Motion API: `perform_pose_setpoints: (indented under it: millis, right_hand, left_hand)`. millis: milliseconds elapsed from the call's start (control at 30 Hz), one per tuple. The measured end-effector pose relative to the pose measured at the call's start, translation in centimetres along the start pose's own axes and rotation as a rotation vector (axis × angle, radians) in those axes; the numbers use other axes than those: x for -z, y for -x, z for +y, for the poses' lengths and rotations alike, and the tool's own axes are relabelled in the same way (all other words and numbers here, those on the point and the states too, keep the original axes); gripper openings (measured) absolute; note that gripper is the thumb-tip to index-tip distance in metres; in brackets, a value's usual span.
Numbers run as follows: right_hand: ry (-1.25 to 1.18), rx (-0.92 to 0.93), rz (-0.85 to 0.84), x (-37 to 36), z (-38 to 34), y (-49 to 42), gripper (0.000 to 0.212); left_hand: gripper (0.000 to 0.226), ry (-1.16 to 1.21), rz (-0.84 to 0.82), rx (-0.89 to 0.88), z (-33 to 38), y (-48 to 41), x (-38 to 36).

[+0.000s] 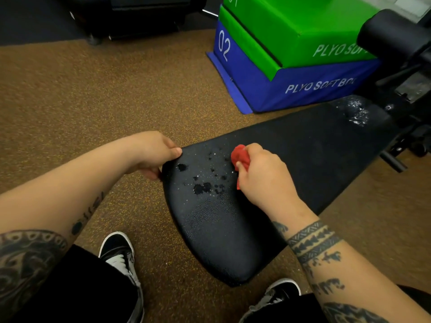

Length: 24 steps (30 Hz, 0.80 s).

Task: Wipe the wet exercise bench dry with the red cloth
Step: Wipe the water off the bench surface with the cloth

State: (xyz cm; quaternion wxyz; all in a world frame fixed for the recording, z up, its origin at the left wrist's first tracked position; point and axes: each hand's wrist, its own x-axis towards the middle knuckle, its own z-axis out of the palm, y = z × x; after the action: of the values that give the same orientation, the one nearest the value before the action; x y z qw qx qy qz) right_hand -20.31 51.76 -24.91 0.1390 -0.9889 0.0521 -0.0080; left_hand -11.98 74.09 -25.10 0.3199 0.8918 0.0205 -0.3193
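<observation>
1. In the head view, the black exercise bench (303, 145) runs from just in front of my knees up toward the right, over the speckled brown floor (93, 101).
2. My left hand (154, 155) grips the bench's near-left edge, with the thumb on top of the pad and the fingers curled under the rim.
3. My right hand (263, 180) rests on the pad with its fingers closed tightly round the bunched red cloth (240, 156). The cloth pokes out on the thumb side and touches the bench surface.
4. Water drops (203, 187) and small puddles lie on the pad between my 2 hands, just left of the cloth.
5. A second wet patch (356, 113) glistens near the bench's far end.
6. Beyond the bench, a green box (303, 31) sits on a blue box (303, 89) marked 02.
7. My left shoe (119, 255) and right shoe (277, 294) stand on either side of the bench's near end.
</observation>
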Motion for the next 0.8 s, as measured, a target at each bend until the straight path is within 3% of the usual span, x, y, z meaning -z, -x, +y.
perform_pose_setpoints:
  millis: [67,200,300,400,533,600,700,800]
  right_hand:
    - [-0.104,0.009,0.007,-0.3,-0.4,0.4,0.022]
    - [-0.539,-0.078,-0.013,-1.3,-1.7,0.0,0.017]
    - [-0.701,-0.128,0.159,-0.4,-0.9,-1.3,0.025]
    - [-0.495,-0.196,0.168,1.8,1.5,-1.6,0.032]
    - [-0.142,-0.167,-0.043,0.4,1.4,0.5,0.044]
    - [-0.095,-0.146,-0.070,-0.4,0.4,1.3,0.055]
    - [-0.046,-0.107,-0.021,-0.6,0.3,1.4,0.046]
    - [-0.190,-0.042,-0.131,-0.1,0.2,1.5,0.034]
  left_hand:
    - [0.027,0.010,-0.005,0.009,0.0,-0.2,0.1]
    - [0.028,0.053,-0.043,0.035,-0.1,-0.5,0.3]
    - [0.029,0.100,-0.084,0.054,-0.6,-0.8,0.6]
    - [0.028,0.122,-0.093,0.050,-0.7,-0.9,0.7]
    - [0.025,0.125,-0.110,0.049,-0.7,-1.2,0.8]
    - [0.023,0.114,-0.107,0.055,-0.6,-1.1,0.9]
    - [0.023,0.098,-0.100,0.055,-0.3,-1.0,0.8]
    - [0.028,0.091,-0.094,0.051,-0.3,-1.0,0.9]
